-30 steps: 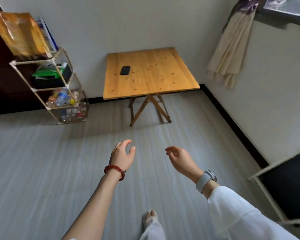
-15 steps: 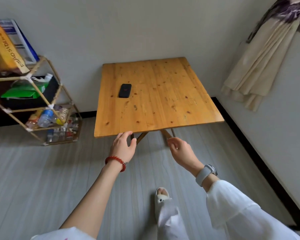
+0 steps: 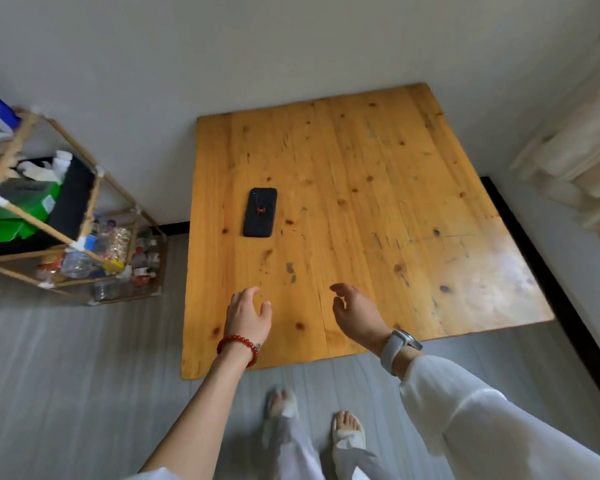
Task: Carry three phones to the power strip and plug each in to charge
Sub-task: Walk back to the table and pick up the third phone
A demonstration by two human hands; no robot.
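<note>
Grey plank floor [image 3: 66, 375] fills the lower half of the frame, white walls [image 3: 222, 46] across the top and right. Square pine table [image 3: 378, 188] sits centre to right of frame, its far edge against the wall, knots and dark scuffs on the top, a pale glare patch at its lower-right corner. Wooden-frame shelf rack [image 3: 94, 209] stands at left of frame, just beside the table's left edge, joints wrapped in white tape; a black box and green packaging on the middle level, plastic bottles [image 3: 84, 258] jumbled on the bottom level. Cream curtain [image 3: 575, 168] hangs bunched at the right edge. Black baseboard [image 3: 534, 258] runs along the right wall. White loose sleeve [image 3: 482, 420] covers the right forearm at lower right; left forearm is bare, entering from bottom centre. Two feet in pale slippers [image 3: 349, 434] at bottom centre, close to the table's near edge. Left hand [image 3: 248, 315] hovers over the near part of the tabletop, fingers loosely spread, empty; red bead bracelet [image 3: 238, 348] on that wrist. Right hand [image 3: 355, 313] just beside it, also over the table, fingers relaxed and curled slightly, holding nothing; grey-strap watch [image 3: 397, 348] on the wrist. Black phone [image 3: 260, 212] lies flat on the table's left-centre, small red mark on it, above and well apart from both hands, nothing touching it.
</note>
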